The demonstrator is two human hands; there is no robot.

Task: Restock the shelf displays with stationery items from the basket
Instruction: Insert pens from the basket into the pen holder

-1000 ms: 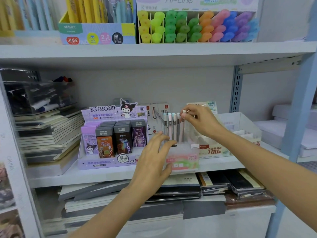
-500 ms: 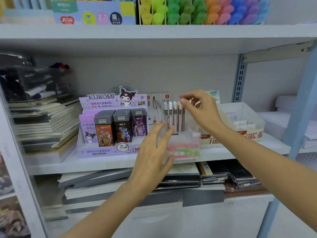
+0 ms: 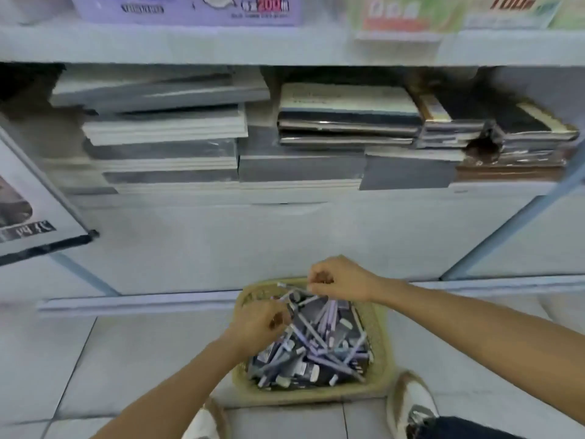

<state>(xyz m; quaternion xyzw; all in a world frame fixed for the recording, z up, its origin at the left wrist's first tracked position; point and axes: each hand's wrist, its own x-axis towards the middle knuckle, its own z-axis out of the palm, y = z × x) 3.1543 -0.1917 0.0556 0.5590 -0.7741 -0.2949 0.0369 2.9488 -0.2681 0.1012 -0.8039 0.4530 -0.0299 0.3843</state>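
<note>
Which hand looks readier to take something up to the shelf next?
Right. The right hand pinches a pen, lifted above the basket; the left hand is curled low in the pile, its hold unclear.

Purple display box [image 3: 186, 9] partly off-frame.

Bright, even light; soft motion blur (edges warped).
</note>
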